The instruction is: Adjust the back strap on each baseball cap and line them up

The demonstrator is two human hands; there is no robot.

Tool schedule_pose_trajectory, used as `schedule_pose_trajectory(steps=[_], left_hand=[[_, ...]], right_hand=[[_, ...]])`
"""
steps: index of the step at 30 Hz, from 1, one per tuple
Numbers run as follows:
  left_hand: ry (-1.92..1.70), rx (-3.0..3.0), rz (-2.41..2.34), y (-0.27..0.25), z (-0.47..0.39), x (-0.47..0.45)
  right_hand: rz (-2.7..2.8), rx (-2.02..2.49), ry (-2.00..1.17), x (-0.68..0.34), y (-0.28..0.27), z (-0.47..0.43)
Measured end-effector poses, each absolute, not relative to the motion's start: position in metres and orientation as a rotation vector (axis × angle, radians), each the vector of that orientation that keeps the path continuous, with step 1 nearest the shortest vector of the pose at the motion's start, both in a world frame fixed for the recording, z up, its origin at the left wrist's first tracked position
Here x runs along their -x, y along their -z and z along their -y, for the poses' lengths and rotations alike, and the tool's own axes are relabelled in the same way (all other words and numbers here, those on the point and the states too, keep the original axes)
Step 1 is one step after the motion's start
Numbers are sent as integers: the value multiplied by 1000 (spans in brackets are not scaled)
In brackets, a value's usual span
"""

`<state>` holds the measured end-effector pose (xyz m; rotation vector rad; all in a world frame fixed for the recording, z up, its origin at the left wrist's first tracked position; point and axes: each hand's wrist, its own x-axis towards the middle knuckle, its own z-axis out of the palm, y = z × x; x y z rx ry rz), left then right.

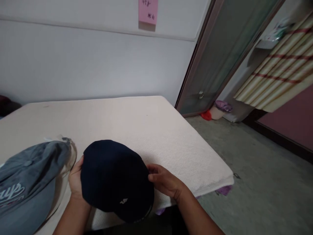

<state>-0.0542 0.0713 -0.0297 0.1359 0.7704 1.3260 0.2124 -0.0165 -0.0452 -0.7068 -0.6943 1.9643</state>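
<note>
Between my two hands is a dark navy baseball cap, its brim pointing down toward me and a small light logo on its front. My left hand grips the cap's left side, with the fingers partly hidden behind it. On the opposite side, my right hand holds the edge with thumb and fingers closed on it. A grey-blue baseball cap with white lettering lies to the left, on top of a beige item with a cord that I cannot make out fully.
A cream-covered bed or padded table spreads beneath the caps, against a white wall bearing a pink note. To the right are a glass sliding door, a bin with a purple liner, the grey floor and a striped curtain.
</note>
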Motion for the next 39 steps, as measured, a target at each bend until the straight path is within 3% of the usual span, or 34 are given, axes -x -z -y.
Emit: schedule_pose_trajectory(steps=[7, 18, 26, 33, 39], left_hand=[[-1390, -144, -868, 25, -78, 48], [-1020, -84, -761, 33, -82, 6], [-982, -103, -834, 42, -85, 8], [-997, -111, -862, 40, -83, 8], [-984, -83, -837, 45, -83, 14]], right_hand=[[448, 652, -1988, -216, 69, 25], [454, 725, -1479, -270, 62, -16], [439, 809, -1038, -344, 44, -90], [207, 1134, -734, -405, 78, -115], [261, 1293, -579, -396, 93, -96]])
